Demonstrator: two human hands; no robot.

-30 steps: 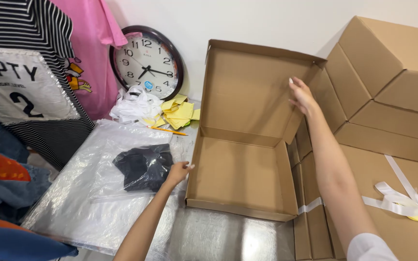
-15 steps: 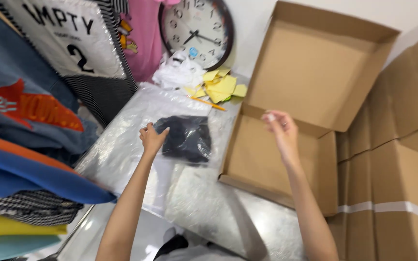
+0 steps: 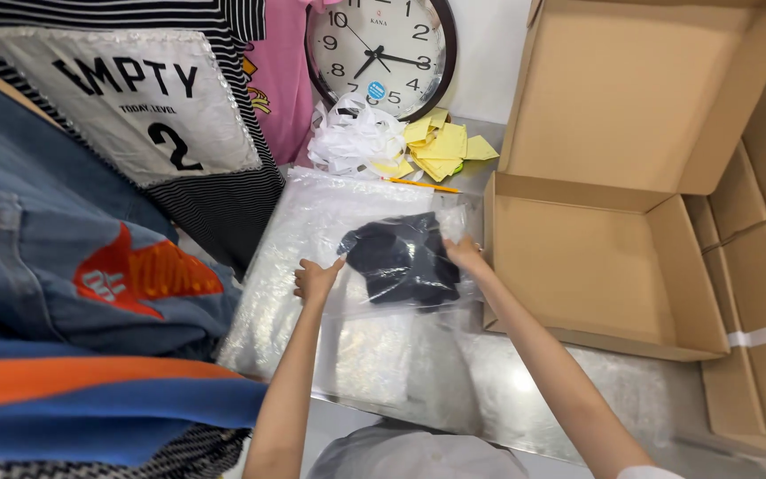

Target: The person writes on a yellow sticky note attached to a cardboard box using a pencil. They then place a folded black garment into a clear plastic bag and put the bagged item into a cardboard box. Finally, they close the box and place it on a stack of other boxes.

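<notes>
While the clear plastic bag [image 3: 401, 266] with a dark folded garment [image 3: 403, 259] inside lies on the silvery surface [image 3: 525, 390] just left of the open cardboard box [image 3: 596, 266], both hands pinch it from opposite sides: the left hand [image 3: 315, 281] closes on its left edge and the right hand [image 3: 465, 255] on the edge nearest the box, which keeps the slack film taut and the bundle level. Beyond the bag, away from the box's front, a heap of yellow paper slips [image 3: 441, 146] and white plastic scraps [image 3: 352, 137] rests below a round wall clock [image 3: 381, 51], and hanging clothes [image 3: 90, 195] crowd the far left.
</notes>
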